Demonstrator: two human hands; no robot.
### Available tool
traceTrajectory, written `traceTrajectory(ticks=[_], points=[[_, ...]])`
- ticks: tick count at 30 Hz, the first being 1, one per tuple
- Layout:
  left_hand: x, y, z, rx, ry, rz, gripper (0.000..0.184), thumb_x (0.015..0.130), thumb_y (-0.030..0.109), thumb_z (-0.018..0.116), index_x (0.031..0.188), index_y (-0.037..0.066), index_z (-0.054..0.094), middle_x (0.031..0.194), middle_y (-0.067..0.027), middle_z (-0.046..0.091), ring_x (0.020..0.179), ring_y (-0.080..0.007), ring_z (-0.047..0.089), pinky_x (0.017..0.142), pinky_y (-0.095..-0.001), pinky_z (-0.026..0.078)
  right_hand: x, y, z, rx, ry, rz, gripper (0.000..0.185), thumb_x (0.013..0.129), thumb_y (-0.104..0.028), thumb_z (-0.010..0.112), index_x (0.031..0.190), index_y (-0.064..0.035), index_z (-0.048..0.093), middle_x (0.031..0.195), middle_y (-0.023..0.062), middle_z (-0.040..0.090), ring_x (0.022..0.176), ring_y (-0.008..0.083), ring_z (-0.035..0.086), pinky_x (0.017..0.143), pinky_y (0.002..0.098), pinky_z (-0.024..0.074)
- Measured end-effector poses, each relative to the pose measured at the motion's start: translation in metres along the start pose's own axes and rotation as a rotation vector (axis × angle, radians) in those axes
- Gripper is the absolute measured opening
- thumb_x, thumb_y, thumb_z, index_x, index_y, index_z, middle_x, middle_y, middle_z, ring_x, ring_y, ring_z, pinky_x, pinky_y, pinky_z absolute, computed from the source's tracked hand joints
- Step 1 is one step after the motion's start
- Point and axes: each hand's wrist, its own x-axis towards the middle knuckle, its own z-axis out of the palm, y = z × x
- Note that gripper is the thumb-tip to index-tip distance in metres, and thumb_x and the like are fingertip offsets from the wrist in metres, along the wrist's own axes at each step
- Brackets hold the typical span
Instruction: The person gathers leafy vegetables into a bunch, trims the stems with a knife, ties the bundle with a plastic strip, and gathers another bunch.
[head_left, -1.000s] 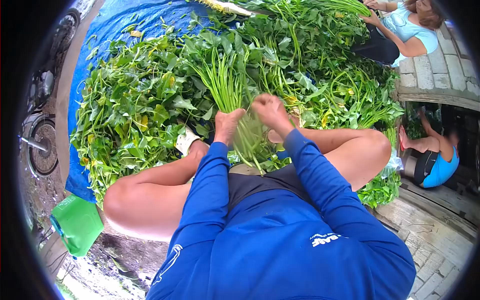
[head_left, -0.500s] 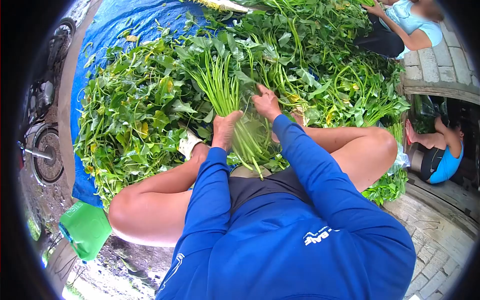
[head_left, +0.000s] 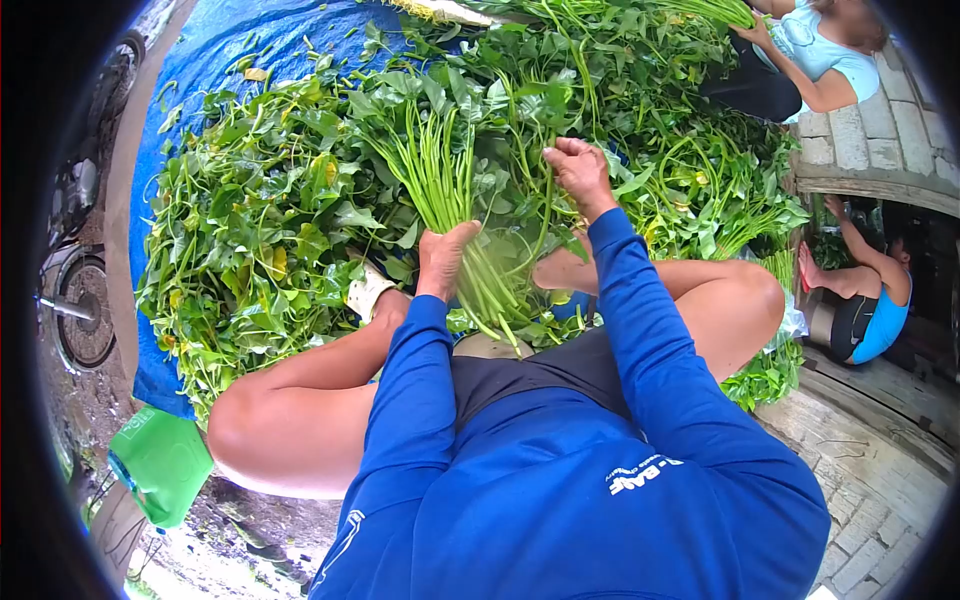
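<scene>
Bunch of long green stems [head_left: 425,165] sits mid-frame, between wearer's knees, leafy ends pointing away, cut ends slanting toward the lap. Left hand [head_left: 445,258] wrapped around its lower part, fingers closed on it, thumb uppermost. Right hand [head_left: 582,175] off to the right of the bunch and apart from it, raised, fingers curled, fingertips right at a thin single stem [head_left: 547,205]; cannot tell whether they pinch it. Big heap of leafy greens [head_left: 250,215], some leaves yellow, surrounds both hands on blue tarp [head_left: 270,60]. Wearer seated, legs bent outward, blue long-sleeved shirt [head_left: 570,490], dark shorts [head_left: 530,375]. Pale shoe [head_left: 368,288] lies against the heap, left of the bunch. Green plastic container [head_left: 165,465] lower left, wheel [head_left: 85,310] above it. Upper right, co-worker in light blue top [head_left: 835,70] holds more stems [head_left: 700,8]; another person [head_left: 872,320] sits farther down, right edge.
</scene>
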Motion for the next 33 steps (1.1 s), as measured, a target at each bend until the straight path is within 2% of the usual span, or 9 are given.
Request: traceTrajectory(ticks=[6,9,10,13,17,18,25,27,33], points=[[-0.001,-0.002,-0.001,0.024,0.005,0.05,0.03,0.087,0.015,0.082,0.113,0.003,0.072,0.095,-0.0047,0.073,0.076,-0.0145,0.069,0.069,-0.031,0.058,0.015,-0.007,-0.007,-0.381,0.168,-0.37,0.066,0.093,-0.022,0.079,0.15,0.001,0.058,0.097,0.0073,0.077,0.08,0.0132,0.069,0.08,0.033,0.0591],[-0.003,-0.003,-0.002,0.03,0.001,0.067,0.03,0.087,0.016,0.082,0.113,0.004,0.072,0.095,-0.0043,0.073,0.077,-0.0143,0.068,0.07,-0.0314,0.057,0.015,-0.027,-0.005,-0.513,-0.016,-0.333,0.075,0.094,-0.027,0.075,0.161,-0.0089,0.047,0.103,0.017,0.079,0.092,0.0327,0.075,0.087,0.0356,0.0582],[-0.003,-0.002,-0.004,0.043,0.0,0.061,0.031,0.087,0.015,0.082,0.113,0.004,0.072,0.095,-0.0041,0.073,0.078,-0.0142,0.068,0.071,-0.0315,0.057,0.023,-0.023,-0.003,-0.444,-0.112,-0.281,0.095,0.093,-0.024,0.078,0.17,-0.0093,0.024,0.1,0.0159,0.08,0.089,0.0274,0.075,0.083,0.0356,0.0588],[-0.002,0.0,-0.003,0.041,0.0,0.07,0.031,0.086,0.014,0.083,0.114,0.004,0.072,0.097,-0.0035,0.074,0.081,-0.0143,0.068,0.075,-0.0318,0.057,0.015,-0.035,-0.006,-0.28,-0.238,-0.019,0.106,0.091,-0.02,0.08,0.172,-0.0075,0.012,0.105,0.0159,0.079,0.088,0.0219,0.074,0.079,0.0351,0.0591],[-0.004,0.0,-0.002,0.034,0.002,0.074,0.032,0.087,0.014,0.082,0.115,0.004,0.072,0.098,-0.0036,0.074,0.082,-0.0144,0.068,0.077,-0.0317,0.057,0.022,-0.013,-0.008,-0.186,-0.233,-0.007,0.058,0.089,-0.018,0.083,0.14,0.0023,0.066,0.101,0.0133,0.08,0.088,0.0201,0.074,0.078,0.035,0.0591],[-0.004,0.001,-0.002,0.043,0.006,0.071,0.032,0.087,0.014,0.082,0.115,0.004,0.072,0.098,-0.0036,0.074,0.082,-0.0145,0.068,0.077,-0.0317,0.057,0.015,-0.013,-0.004,-0.184,-0.12,-0.173,0.034,0.087,-0.019,0.083,0.115,0.0009,0.079,0.1,0.013,0.081,0.09,0.0218,0.075,0.082,0.0358,0.0596],[0.002,-0.007,-0.004,0.004,-0.013,0.015,0.033,0.088,0.016,0.083,0.117,0.004,0.071,0.096,-0.0036,0.072,0.078,-0.0136,0.068,0.07,-0.0313,0.058,-0.007,-0.041,0.022,-0.438,-0.013,-0.224,0.035,0.084,-0.024,0.082,0.115,-0.0061,0.081,0.109,0.0142,0.081,0.097,0.0247,0.078,0.089,0.0349,0.0601],[-0.003,-0.001,0.0,-0.028,-0.018,0.007,0.035,0.089,0.016,0.083,0.118,0.004,0.07,0.095,-0.0035,0.072,0.076,-0.0134,0.067,0.068,-0.031,0.058,-0.012,-0.029,0.048,-0.17,-0.396,-0.003,0.025,0.094,-0.016,0.081,0.116,-0.0032,0.08,0.099,0.0084,0.08,0.088,0.0152,0.072,0.081,0.0307,0.0595],[-0.004,-0.007,-0.005,-0.071,-0.016,0.047,0.037,0.09,0.015,0.082,0.123,0.005,0.069,0.098,-0.0022,0.072,0.078,-0.0136,0.068,0.071,-0.0303,0.058,-0.043,0.008,0.101,0.329,-0.378,0.28,0.023,0.096,-0.01,0.08,0.117,0.0003,0.076,0.099,0.0058,0.077,0.084,0.0135,0.071,0.075,0.0277,0.0594]])
